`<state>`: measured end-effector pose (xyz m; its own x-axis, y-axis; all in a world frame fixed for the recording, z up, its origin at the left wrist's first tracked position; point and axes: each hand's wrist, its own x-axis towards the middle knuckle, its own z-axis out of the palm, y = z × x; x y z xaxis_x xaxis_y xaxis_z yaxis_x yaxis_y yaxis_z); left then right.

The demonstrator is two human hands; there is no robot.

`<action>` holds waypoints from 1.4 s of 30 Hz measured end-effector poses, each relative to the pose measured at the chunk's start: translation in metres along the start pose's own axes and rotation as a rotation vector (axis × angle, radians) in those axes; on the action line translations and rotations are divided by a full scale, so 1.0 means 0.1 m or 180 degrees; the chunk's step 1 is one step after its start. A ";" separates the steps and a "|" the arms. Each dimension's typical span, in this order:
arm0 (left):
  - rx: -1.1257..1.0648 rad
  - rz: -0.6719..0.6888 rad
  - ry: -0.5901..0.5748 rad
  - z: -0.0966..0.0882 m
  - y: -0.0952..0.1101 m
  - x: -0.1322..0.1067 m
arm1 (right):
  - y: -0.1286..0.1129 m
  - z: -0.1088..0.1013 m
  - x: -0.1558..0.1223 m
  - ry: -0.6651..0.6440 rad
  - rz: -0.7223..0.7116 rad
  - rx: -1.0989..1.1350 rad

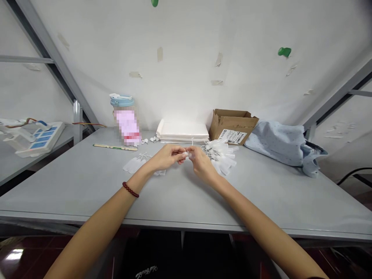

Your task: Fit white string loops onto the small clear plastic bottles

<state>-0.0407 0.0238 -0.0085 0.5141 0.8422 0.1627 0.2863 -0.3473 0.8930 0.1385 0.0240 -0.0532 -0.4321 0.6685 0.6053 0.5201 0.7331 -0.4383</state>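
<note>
Over the middle of the table, my left hand (171,155) and my right hand (200,161) meet, fingertips pinched on a small whitish translucent plastic piece (188,154). Fingers cover most of it, so its exact kind is unclear. Beside my right hand lies a pile of similar translucent white pieces with thin white cords (222,155). A smaller group of such pieces (133,164) rests to the left, partly hidden behind my left forearm. Several little white parts (149,140) sit beyond my left hand.
A stack of white sheets or envelopes (184,132) stands against the wall. Right of it are an open cardboard box (232,123) and a light blue cloth (276,143). At the left are a blue-lidded container (122,101), a flat narrow strip (114,147) and a white device (40,139).
</note>
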 end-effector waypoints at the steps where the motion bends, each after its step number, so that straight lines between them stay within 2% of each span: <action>1: -0.0049 -0.0018 0.0010 0.00 -0.01 0.01 | 0.00 -0.01 0.00 -0.0017 0.0025 0.0052; 11: 0.0005 -0.0265 0.0034 0.00 -0.03 0.01 | -0.02 -0.02 0.01 -0.0211 0.0152 0.0407; 16: 0.0150 -0.0091 0.0058 0.03 -0.03 0.00 | 0.00 -0.01 -0.01 -0.0262 0.0276 0.0468; 22: 0.0725 0.0080 0.0260 0.07 -0.04 0.01 | -0.01 -0.04 0.02 -0.0259 0.0361 0.0604; 28: 0.0095 -0.0206 0.0184 0.03 -0.02 0.03 | -0.04 -0.04 0.02 -0.0136 0.0278 0.0471; 33: -0.0082 -0.0487 -0.0014 0.02 0.02 0.02 | -0.04 -0.02 0.00 -0.0221 0.0195 0.0356; 38: 0.0031 -0.0255 0.0154 0.04 0.02 0.01 | -0.06 -0.03 0.02 -0.0167 0.0279 0.0457; 42: 0.0696 0.0064 0.0230 0.07 0.00 0.01 | -0.07 -0.06 0.04 -0.0167 0.0349 0.0471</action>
<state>-0.0348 0.0219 -0.0117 0.4644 0.8588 0.2162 0.4491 -0.4387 0.7784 0.1374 0.0203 -0.0440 -0.4187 0.7482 0.5147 0.4538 0.6633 -0.5950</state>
